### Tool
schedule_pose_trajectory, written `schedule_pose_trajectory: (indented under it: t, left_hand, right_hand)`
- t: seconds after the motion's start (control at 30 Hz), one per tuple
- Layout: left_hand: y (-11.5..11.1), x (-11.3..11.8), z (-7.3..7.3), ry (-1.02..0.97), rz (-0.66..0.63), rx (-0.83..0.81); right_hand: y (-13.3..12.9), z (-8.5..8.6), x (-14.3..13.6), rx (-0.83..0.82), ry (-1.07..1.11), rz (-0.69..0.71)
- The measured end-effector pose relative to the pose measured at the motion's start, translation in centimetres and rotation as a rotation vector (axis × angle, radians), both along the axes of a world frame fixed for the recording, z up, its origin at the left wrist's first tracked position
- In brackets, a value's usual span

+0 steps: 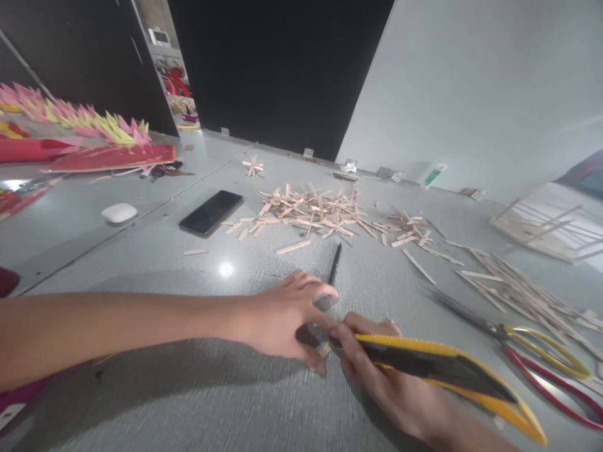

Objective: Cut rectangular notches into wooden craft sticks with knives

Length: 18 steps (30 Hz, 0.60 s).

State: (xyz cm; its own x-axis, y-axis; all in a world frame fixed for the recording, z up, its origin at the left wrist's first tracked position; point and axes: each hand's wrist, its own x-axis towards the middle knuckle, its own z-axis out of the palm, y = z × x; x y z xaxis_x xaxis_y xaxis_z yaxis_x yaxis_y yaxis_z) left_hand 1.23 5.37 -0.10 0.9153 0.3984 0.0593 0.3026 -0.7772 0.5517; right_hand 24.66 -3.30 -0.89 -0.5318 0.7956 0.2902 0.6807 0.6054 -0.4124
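My right hand [377, 370] is closed around a yellow and black tool [438, 364], whose handle runs back over the wrist. Its tip is hidden at my fingers. Palm down, my left hand [292, 314] reaches in from the left with its fingers spread, and its index fingertip meets the tool's front end. A small wooden piece [325, 349] lies by my left thumb, partly hidden; whether the thumb presses it I cannot tell. Just beyond my left fingers lies a dark pen-like stick [335, 263].
A pile of short wooden sticks [311, 210] lies ahead, beside a black phone [211, 212] and a white case [119, 213]. Scissors [504, 336] and longer strips [527, 292] are on the right. Red, pink and yellow paper pieces [108, 157] lie at the left.
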Motion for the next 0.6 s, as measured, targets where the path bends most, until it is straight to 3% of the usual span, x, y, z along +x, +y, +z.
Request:
schedule_pose_trajectory:
  t: [0.23, 0.6]
  left_hand:
    - [0.0, 0.0, -0.1, 0.034, 0.015, 0.012]
    - [0.1, 0.0, 0.1, 0.05, 0.014, -0.005]
  right_hand:
    - [0.1, 0.7, -0.8, -0.181, 0.089, -0.037]
    - [0.0, 0.3, -1.0, -0.226, 0.147, -0.05]
